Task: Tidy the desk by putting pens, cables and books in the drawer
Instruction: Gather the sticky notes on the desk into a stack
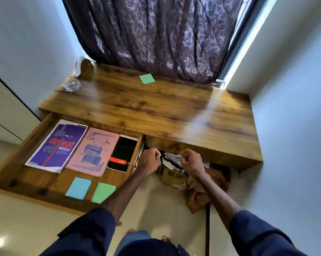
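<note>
Your drawer (26,180) stands pulled out with three books lying flat inside it: a purple book (58,145) nearest its left wall, a pink book (95,150) beside that, and a black notebook (123,154) against its right wall. At the drawer's front lie a blue pad (78,188) and a green pad (103,192), side by side. Just right of the drawer, under the desk (156,108) edge, your right hand (191,161) has its fingers curled, pinching a black-and-white bundle (171,159); whether that is cable or paper cannot be made out. Your left hand (149,159) is curled at the bundle's drawer side, touching the drawer's right wall, but whether it really grips anything cannot be told. Below the bundle sit a cardboard box (171,177) and a brown cloth (202,193). Beyond the drawer, on the desk top, rest a green note (146,78) and a glass dish (71,85).
</note>
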